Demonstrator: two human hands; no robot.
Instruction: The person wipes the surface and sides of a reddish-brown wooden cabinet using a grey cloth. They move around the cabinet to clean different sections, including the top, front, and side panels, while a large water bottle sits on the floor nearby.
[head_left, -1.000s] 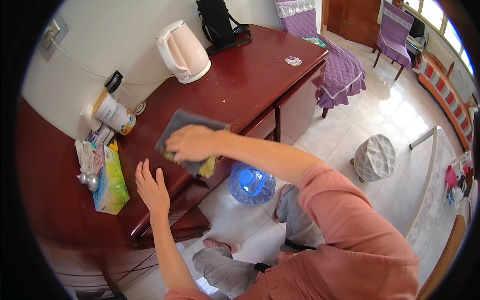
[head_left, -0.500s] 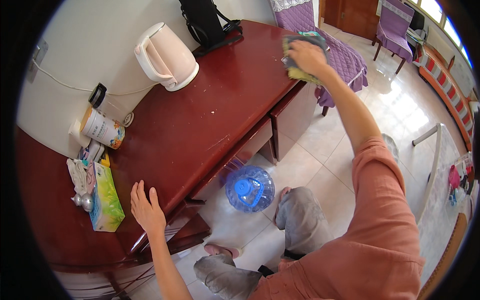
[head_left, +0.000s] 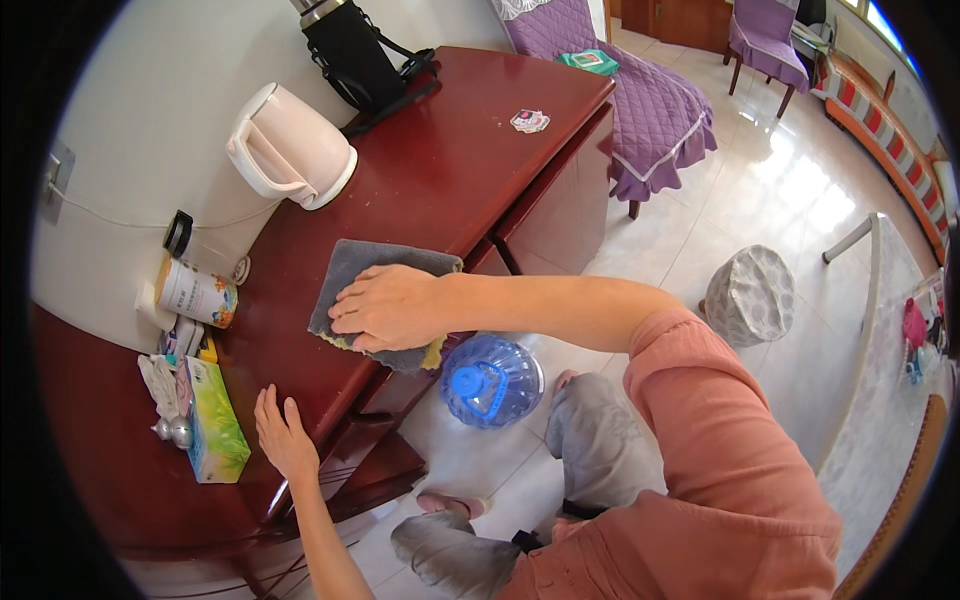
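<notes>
My right hand point(head_left: 392, 308) presses down on a grey cleaning cloth point(head_left: 352, 262) with a yellow underside, its fingers bent over it. The cloth lies on the dark red wooden desk point(head_left: 470, 150), near the front edge. Closer to me, my left hand point(head_left: 287, 435) rests on the desktop with fingers apart and nothing in it. Beside that hand stands a green and yellow tissue box point(head_left: 215, 425). A small colourful sticker point(head_left: 530, 121) shows on the far end of the desktop.
A cream electric kettle point(head_left: 292, 145) and a black-sleeved bottle point(head_left: 350, 60) stand along the wall. Left of the cloth is a white canister point(head_left: 200, 293). A large blue water jug point(head_left: 492, 382) sits on the floor by the desk. A purple-covered chair point(head_left: 650, 120) adjoins the far end.
My right hand has brought the cloth from the desk's far right end back toward me and to the left. The sticker is now uncovered. My left hand stays nearly in place.
</notes>
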